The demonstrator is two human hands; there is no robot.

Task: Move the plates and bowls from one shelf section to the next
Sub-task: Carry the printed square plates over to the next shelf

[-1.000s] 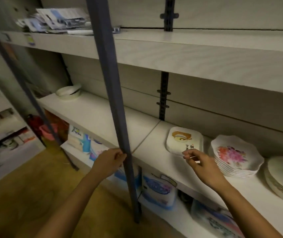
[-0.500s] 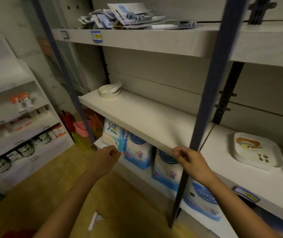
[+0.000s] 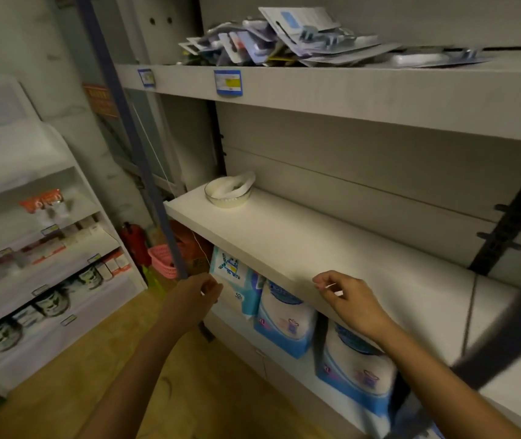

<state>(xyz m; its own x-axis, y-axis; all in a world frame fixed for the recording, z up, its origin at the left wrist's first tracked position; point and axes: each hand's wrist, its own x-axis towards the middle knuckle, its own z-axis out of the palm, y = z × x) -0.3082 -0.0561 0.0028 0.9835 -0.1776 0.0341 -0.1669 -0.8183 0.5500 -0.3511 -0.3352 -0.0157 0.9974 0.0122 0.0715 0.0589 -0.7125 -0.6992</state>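
A small stack of white bowls [image 3: 229,193], the top one tilted, stands at the far left end of the middle shelf board [image 3: 332,248]. No plates are in view. My left hand [image 3: 196,296] hangs in front of the blue upright post [image 3: 145,172], fingers loosely curled, with nothing seen in it. My right hand [image 3: 344,296] hovers at the board's front edge, fingers loosely curled and holding nothing. Both hands are well in front of and below the bowls.
Blue-and-white soft packs [image 3: 287,321] fill the shelf below. Carded goods [image 3: 284,39] are piled on the top shelf. A second dark post [image 3: 512,337] crosses at the right. A pink basket [image 3: 162,259] and a side display rack [image 3: 47,264] stand to the left.
My view has swung left along the shelf, so the plates at the right have left the frame and the bowls are nearer. My right hand came away from the square plate, holding nothing.
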